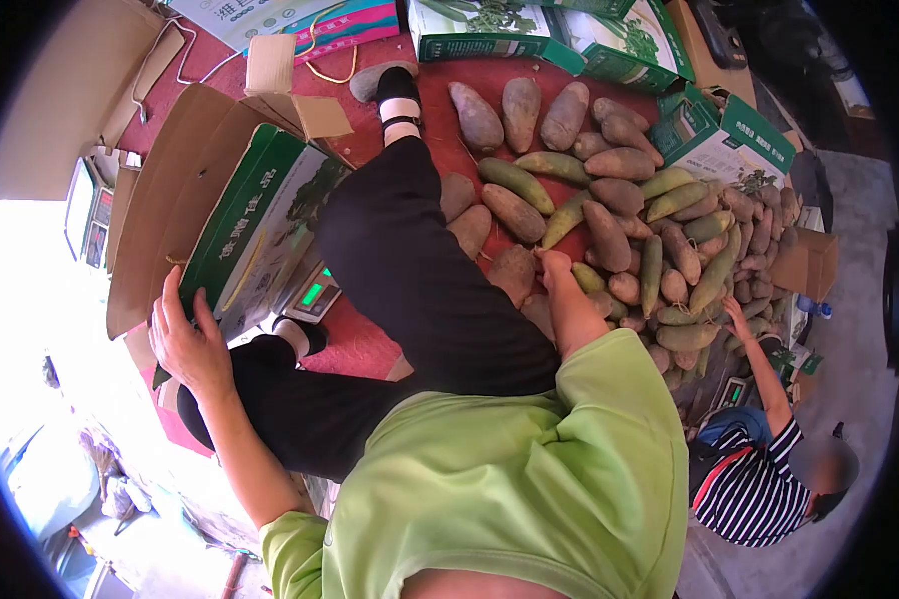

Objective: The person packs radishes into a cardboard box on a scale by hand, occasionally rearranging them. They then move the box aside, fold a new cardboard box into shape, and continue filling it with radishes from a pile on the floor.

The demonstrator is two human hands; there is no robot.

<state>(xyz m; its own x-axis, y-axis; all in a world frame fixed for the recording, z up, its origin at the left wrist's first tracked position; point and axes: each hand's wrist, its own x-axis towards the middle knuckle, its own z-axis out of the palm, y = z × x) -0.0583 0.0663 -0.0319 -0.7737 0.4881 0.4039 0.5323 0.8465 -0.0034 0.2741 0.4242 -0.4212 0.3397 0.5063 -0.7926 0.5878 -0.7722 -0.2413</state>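
Note:
My left hand lies against the edge of an open cardboard box with a green and white printed side, its fingers apart. A scale with a lit green display shows beneath that box. On the right, my right hand reaches down beside a reddish radish at the near edge of the pile; its fingers are small and partly hidden, so their grip cannot be made out. Green radishes and more reddish ones lie heaped around and beyond it on the red surface.
A co-worker in a striped top reaches a hand onto the pile at the right. Printed boxes stand at the back, and an opened green box is at the back right. Another scale is near the co-worker.

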